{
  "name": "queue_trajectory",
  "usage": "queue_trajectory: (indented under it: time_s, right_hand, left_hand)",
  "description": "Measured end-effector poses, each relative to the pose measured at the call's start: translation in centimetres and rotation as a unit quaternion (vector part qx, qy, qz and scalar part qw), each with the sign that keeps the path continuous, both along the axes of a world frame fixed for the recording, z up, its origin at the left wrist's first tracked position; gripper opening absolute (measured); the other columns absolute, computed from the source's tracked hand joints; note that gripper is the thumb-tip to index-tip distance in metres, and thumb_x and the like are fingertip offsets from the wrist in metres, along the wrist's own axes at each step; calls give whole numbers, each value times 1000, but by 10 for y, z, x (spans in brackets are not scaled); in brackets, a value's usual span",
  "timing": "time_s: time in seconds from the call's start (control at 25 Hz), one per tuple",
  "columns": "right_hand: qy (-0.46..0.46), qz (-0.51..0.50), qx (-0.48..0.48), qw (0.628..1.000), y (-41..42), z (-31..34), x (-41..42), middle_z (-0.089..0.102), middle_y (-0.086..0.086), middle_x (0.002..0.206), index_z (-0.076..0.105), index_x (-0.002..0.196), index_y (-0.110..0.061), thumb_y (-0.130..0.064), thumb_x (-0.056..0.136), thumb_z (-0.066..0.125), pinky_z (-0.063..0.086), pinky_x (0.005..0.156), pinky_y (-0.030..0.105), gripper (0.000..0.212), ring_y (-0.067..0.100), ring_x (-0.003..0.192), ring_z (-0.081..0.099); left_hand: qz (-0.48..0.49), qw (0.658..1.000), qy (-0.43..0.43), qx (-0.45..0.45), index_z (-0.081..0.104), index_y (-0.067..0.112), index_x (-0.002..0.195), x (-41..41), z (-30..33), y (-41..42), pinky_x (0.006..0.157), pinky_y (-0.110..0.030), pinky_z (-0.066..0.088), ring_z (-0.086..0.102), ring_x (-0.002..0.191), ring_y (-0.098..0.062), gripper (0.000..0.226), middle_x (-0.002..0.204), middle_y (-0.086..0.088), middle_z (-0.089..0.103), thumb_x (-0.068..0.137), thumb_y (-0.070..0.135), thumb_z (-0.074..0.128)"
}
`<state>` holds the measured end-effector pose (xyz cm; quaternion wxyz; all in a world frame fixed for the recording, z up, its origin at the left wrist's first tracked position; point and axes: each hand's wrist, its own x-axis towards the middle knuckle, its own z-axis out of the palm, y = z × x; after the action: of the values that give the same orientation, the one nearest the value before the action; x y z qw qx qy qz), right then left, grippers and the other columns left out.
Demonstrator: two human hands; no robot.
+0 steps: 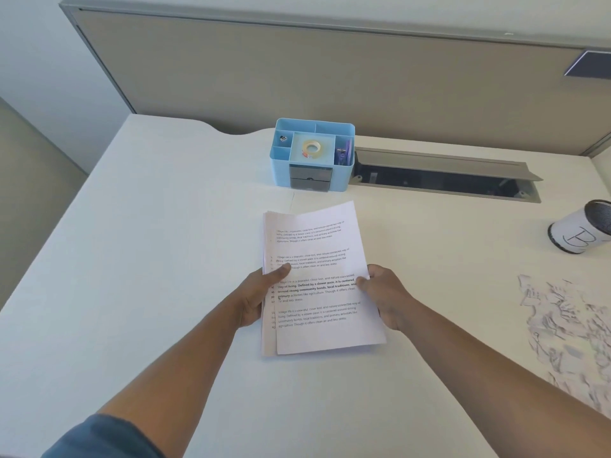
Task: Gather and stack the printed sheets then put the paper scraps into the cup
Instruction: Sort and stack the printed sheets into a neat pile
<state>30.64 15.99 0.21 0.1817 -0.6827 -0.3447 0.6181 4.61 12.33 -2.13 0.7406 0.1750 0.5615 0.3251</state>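
A stack of printed sheets (317, 252) with black text is held over the middle of the white desk, the top sheet skewed clockwise against those beneath. My left hand (261, 295) grips the stack's left edge, thumb on top. My right hand (386, 295) pinches the right edge. A pile of torn paper scraps (568, 328) lies on the desk at the right. Beyond it, at the right edge of view, stands a white cup (578, 231) with a dark rim and a handwritten letter.
A light blue desk organiser (312, 153) holding a tape roll and clips stands at the back of the desk (148, 242). To its right is an open grey cable tray (443, 175). A beige partition (297, 71) runs behind.
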Motion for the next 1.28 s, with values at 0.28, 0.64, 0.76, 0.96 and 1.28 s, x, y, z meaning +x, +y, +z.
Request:
queue_trajectory:
  time_s: [0.28, 0.64, 0.76, 0.96, 1.28]
  right_hand:
    - [7, 25, -19, 999, -9, -1, -11, 75, 2, 109, 64, 111, -23, -9, 103, 50, 58, 88, 47, 21, 27, 103, 72]
    - [-61, 5, 96, 993, -9, 6, 11, 43, -5, 146, 38, 153, -22, -23, 84, 83, 44, 101, 36, 83, 20, 135, 48]
    - [87, -19, 59, 994, -2, 23, 32, 55, -6, 145, 46, 148, -21, -19, 80, 85, 47, 99, 38, 78, 25, 134, 55]
    - [191, 28, 119, 974, -8, 60, 54, 74, 8, 124, 65, 129, -9, 7, 89, 68, 54, 101, 49, 44, 32, 117, 69]
    - [132, -8, 250, 959, -42, 60, 76, 78, -6, 113, 71, 116, -19, 4, 95, 65, 56, 85, 22, 32, 12, 105, 73]
  left_hand:
    - [15, 999, 37, 5, 61, 13, 135, 1, -10, 0, 96, -55, 57, 73, 109, -34, 42, 120, -13, 75, 94, 11, 73]
    - [22, 997, 63, 45, 60, 10, 135, 10, 0, -7, 95, -62, 56, 73, 109, -37, 36, 120, -14, 75, 99, 9, 67]
    - [16, 994, 30, 108, 59, 8, 135, 21, 24, -10, 96, -59, 56, 71, 113, -38, 39, 125, -17, 73, 98, 10, 67]
    - [0, 974, 75, 213, 67, 4, 127, 43, 67, -2, 94, -46, 59, 72, 112, -34, 35, 121, -14, 75, 93, 9, 74]
    - [91, 939, 145, 297, 72, 8, 115, 84, 81, -18, 87, -31, 57, 73, 106, -25, 23, 113, -8, 78, 96, -2, 66]
